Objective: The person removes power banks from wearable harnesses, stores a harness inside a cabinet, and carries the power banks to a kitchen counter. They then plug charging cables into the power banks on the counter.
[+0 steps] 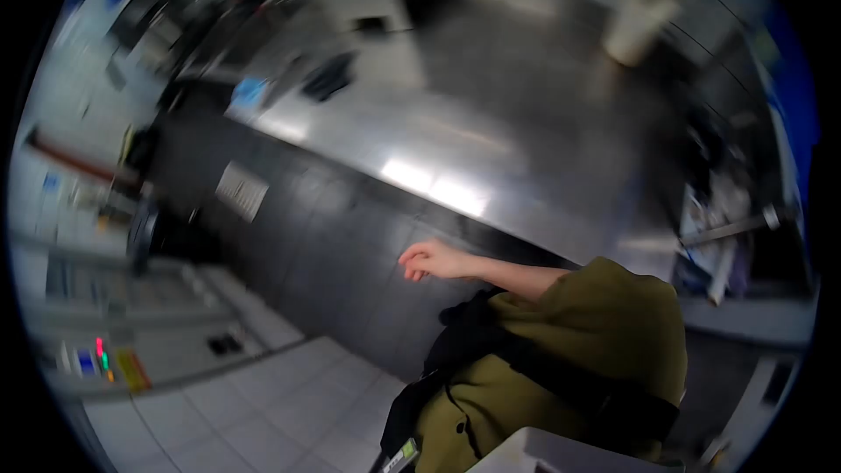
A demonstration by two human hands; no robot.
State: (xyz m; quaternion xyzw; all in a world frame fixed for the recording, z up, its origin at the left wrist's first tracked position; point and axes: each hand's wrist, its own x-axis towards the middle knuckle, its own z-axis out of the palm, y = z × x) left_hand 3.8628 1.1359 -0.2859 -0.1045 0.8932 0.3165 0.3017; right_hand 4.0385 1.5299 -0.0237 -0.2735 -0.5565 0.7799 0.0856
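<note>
My right hand [429, 260] reaches out to the left from an olive sleeve [604, 289]. Its fingers are loosely curled together, and I see nothing held in them. Beneath the hand lies the dark tiled floor [342, 250], with the front edge of a steel table [526, 166] close by; the hand appears apart from both. My left hand is out of view. A black strap [561, 368] crosses the olive clothing, and dark cloth [416, 407] hangs beside it.
On the steel table are a dark crumpled item [328, 77], a blurred blue item [250, 92] and a whitish container [638, 31]. A pale slotted panel [243, 191] lies on the floor. Equipment with small lights [103, 357] stands at left, and clutter [723, 210] at right.
</note>
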